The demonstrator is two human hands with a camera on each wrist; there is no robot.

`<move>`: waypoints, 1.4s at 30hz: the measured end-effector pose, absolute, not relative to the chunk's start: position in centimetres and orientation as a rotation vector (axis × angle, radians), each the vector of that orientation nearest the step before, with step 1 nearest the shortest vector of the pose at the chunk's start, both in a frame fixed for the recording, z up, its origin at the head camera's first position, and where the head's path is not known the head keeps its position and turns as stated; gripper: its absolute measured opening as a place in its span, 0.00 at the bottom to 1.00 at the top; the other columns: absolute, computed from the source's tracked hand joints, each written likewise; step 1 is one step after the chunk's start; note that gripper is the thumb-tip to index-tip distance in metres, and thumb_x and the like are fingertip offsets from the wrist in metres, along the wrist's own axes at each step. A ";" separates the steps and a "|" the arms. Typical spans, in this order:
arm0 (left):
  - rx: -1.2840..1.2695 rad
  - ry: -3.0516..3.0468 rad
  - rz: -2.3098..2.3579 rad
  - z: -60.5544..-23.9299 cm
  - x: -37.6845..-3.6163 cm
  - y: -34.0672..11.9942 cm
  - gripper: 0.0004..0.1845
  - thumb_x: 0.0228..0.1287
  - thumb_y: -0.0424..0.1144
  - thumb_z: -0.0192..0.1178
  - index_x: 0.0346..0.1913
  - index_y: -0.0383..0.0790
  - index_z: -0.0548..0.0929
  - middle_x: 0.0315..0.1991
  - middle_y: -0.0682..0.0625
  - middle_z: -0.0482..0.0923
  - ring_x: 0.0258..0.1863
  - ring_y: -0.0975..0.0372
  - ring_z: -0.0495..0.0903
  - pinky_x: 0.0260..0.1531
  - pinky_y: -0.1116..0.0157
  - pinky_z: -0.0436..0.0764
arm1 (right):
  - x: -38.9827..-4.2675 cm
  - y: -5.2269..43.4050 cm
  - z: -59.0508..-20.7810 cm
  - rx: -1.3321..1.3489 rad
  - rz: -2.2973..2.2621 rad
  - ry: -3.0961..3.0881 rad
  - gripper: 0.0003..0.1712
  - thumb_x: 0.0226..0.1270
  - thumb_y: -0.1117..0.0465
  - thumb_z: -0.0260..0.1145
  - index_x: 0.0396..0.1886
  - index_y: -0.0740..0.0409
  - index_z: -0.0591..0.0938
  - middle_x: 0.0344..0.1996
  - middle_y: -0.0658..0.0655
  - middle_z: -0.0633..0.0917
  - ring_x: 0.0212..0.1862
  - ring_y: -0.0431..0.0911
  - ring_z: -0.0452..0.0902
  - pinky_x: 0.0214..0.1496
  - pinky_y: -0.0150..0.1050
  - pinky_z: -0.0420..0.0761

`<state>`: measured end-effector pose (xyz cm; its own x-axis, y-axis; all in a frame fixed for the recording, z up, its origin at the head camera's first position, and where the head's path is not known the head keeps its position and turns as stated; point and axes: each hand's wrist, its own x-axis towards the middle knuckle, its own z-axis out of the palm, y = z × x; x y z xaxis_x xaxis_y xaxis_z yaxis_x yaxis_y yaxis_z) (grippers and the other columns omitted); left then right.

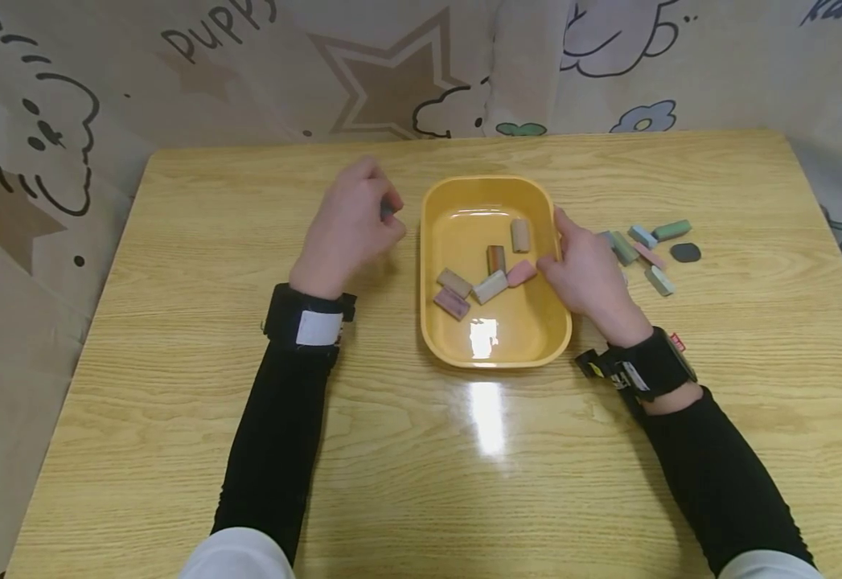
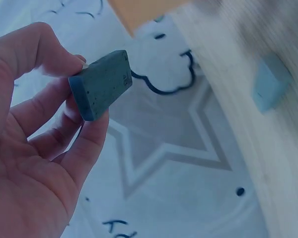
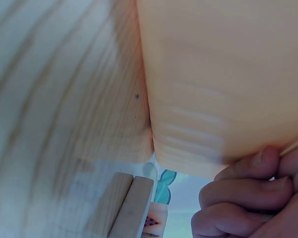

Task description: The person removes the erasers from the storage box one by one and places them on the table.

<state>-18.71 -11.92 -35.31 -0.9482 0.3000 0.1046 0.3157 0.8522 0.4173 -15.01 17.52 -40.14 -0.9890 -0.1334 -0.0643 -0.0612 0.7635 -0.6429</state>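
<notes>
My left hand (image 1: 351, 229) is raised just left of a yellow tray (image 1: 496, 359). Between thumb and fingertips it pinches a small dark blue-green block (image 2: 102, 87) with dark specks and a tiny mark. A paler block (image 2: 271, 83) lies on the table in the left wrist view. My right hand (image 1: 589, 269) holds the tray's right side, thumb over the rim and fingers (image 3: 246, 193) curled against the outer wall. Inside the tray lie several small blocks, among them a pink one (image 1: 521, 273), a whitish one (image 1: 490, 287) and a mauve one (image 1: 452, 303).
Beyond my right hand, more pieces lie loosely grouped on the wooden table (image 1: 174, 386): a green block (image 1: 671, 230), a blue block (image 1: 642, 236), a thin pink one (image 1: 650, 256) and a dark rounded piece (image 1: 685, 252). A patterned cloth (image 1: 261, 88) hangs behind the table.
</notes>
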 end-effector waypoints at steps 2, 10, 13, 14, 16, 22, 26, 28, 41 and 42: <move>-0.478 -3.002 -0.694 -35.8 -19.0 -12.2 0.08 0.55 0.30 0.61 0.38 0.33 0.84 0.42 0.47 0.70 0.40 0.55 0.71 0.40 0.61 0.74 | -15.0 17.5 -40.1 -0.152 -1.032 2.847 0.42 0.64 0.66 0.56 0.78 0.64 0.56 0.23 0.63 0.80 0.20 0.49 0.78 0.18 0.41 0.74; -0.477 -3.115 -0.736 -37.8 -20.1 -12.7 0.10 0.55 0.30 0.62 0.40 0.33 0.84 0.44 0.45 0.70 0.42 0.54 0.71 0.44 0.59 0.74 | -14.9 17.6 -40.1 -0.150 -1.022 2.855 0.41 0.64 0.65 0.56 0.78 0.64 0.56 0.21 0.62 0.79 0.19 0.49 0.77 0.18 0.40 0.74; -0.470 -3.148 -0.749 -38.4 -20.2 -12.7 0.10 0.55 0.30 0.63 0.42 0.33 0.84 0.45 0.45 0.70 0.44 0.54 0.71 0.46 0.58 0.74 | -14.9 17.6 -40.1 -0.156 -1.020 2.854 0.41 0.64 0.65 0.56 0.78 0.65 0.56 0.21 0.61 0.79 0.19 0.49 0.77 0.18 0.40 0.73; -0.467 -3.162 -0.747 -38.5 -20.2 -12.7 0.11 0.56 0.31 0.63 0.43 0.34 0.84 0.46 0.45 0.70 0.44 0.54 0.71 0.47 0.58 0.74 | -14.9 17.6 -40.1 -0.159 -1.019 2.855 0.41 0.64 0.65 0.56 0.77 0.65 0.56 0.20 0.61 0.78 0.18 0.49 0.76 0.17 0.40 0.73; -0.469 -3.196 -0.736 -38.9 -20.2 -12.8 0.12 0.58 0.31 0.64 0.45 0.34 0.83 0.47 0.44 0.70 0.46 0.54 0.72 0.50 0.57 0.74 | -14.9 17.6 -40.1 -0.167 -1.015 2.859 0.42 0.64 0.65 0.56 0.77 0.66 0.56 0.18 0.60 0.77 0.18 0.48 0.75 0.17 0.40 0.72; -0.503 -3.226 -0.736 -39.9 -20.5 -13.0 0.16 0.60 0.30 0.64 0.52 0.36 0.81 0.49 0.45 0.69 0.48 0.54 0.71 0.55 0.57 0.73 | -14.9 17.5 -40.1 -0.175 -1.010 2.867 0.42 0.63 0.65 0.56 0.77 0.67 0.57 0.18 0.60 0.77 0.17 0.48 0.75 0.17 0.40 0.72; -0.516 -3.204 -0.718 -39.9 -20.6 -12.9 0.16 0.61 0.31 0.63 0.53 0.38 0.80 0.48 0.45 0.69 0.48 0.53 0.70 0.55 0.56 0.73 | -14.9 17.5 -40.1 -0.178 -1.017 2.866 0.41 0.63 0.65 0.56 0.77 0.66 0.57 0.18 0.60 0.77 0.17 0.48 0.76 0.17 0.40 0.72; -0.512 -3.195 -0.694 -39.7 -20.6 -12.8 0.16 0.63 0.32 0.62 0.54 0.38 0.80 0.49 0.45 0.69 0.49 0.53 0.69 0.54 0.56 0.72 | -14.9 17.5 -40.1 -0.178 -1.021 2.863 0.41 0.63 0.65 0.56 0.77 0.66 0.57 0.18 0.61 0.77 0.17 0.48 0.76 0.17 0.40 0.72; -0.621 -3.026 -0.541 -35.4 -18.4 -10.2 0.18 0.67 0.36 0.56 0.58 0.40 0.80 0.56 0.45 0.74 0.60 0.51 0.69 0.55 0.55 0.74 | -15.0 17.6 -40.2 -0.191 -1.019 2.880 0.42 0.62 0.65 0.56 0.78 0.63 0.58 0.17 0.60 0.76 0.17 0.49 0.75 0.17 0.41 0.72; -0.653 -3.019 -0.527 -35.2 -18.2 -9.8 0.18 0.67 0.36 0.56 0.58 0.40 0.80 0.56 0.45 0.74 0.60 0.51 0.69 0.54 0.56 0.75 | -15.0 17.6 -40.2 -0.191 -1.021 2.879 0.42 0.62 0.65 0.56 0.77 0.63 0.58 0.17 0.60 0.77 0.17 0.49 0.75 0.17 0.41 0.72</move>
<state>-18.18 -9.83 -35.19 -0.9132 0.4000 0.0782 0.4029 0.8566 0.3225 -14.97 17.57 -40.21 -0.9890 -0.1440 -0.0344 -0.0901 0.7699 -0.6318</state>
